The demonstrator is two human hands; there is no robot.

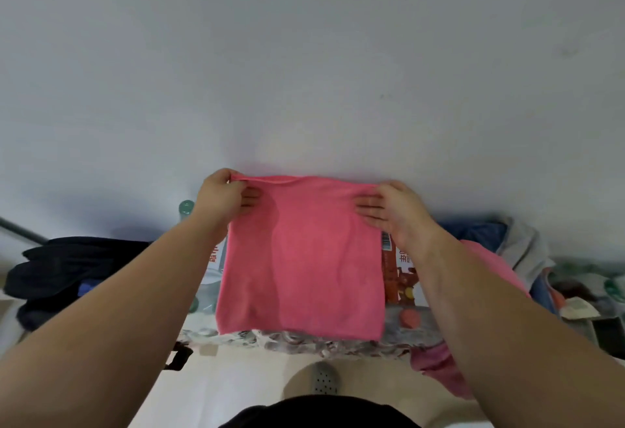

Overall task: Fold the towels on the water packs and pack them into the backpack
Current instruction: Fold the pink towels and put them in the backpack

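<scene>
Item: pink towel (301, 258), partly folded, centre of frame. It lies flat on the shrink-wrapped water packs (304, 343), its near edge toward the lower centre and its far edge against the wall.

Left hand (220, 194): at the upper-left corner of the towel, fingers (250, 197) clamped on the far edge.

Right hand (395, 211): at the upper-right corner, fingers (368, 209) clamped on the same edge.

Key relation: the held edge runs left to right. The body of the towel stretches from the fingers down the frame toward the person, and both hands are equally near it. The next fold probably brings this edge toward the near edge.

Also present: a second pink towel (436, 363), lower right, and a dark bag, probably the backpack (67, 268), at the left, well apart.
</scene>
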